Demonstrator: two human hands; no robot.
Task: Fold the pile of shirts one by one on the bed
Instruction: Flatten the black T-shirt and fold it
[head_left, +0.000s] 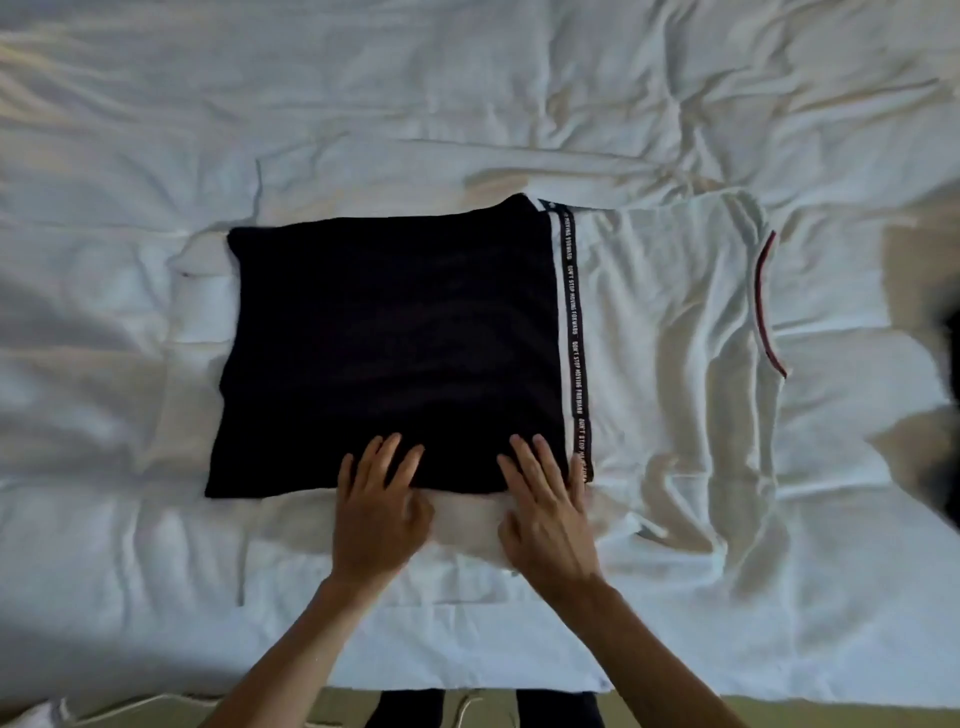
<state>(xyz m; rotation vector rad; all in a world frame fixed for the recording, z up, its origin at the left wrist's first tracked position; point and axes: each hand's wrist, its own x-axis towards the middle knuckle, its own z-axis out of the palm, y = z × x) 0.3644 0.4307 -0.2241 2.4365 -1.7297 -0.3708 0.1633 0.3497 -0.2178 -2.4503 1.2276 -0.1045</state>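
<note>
We saw a black shirt (384, 353) lying flat on the white bed (415, 104). It was folded into a big square. Its near edge was right under our fingers. The left hand (376, 506) sat on the near edge, close to the middle. The right hand (545, 512) sat on the same edge, near the right corner. The two hands were close but not touching each other.

Both hands were open. The fingers were straight and spread a little, and they pressed flat on the black cloth. The thumbs lay down on the white cloth below the edge. We held nothing in either hand.

A white shirt (670, 322) lay under the black one and stuck out to the right. It had a dark strip with words (574, 332) running beside the black shirt. It also had a thin red line (763, 306) near its far right edge.

We counted one black shirt, one white shirt and two hands.
</note>
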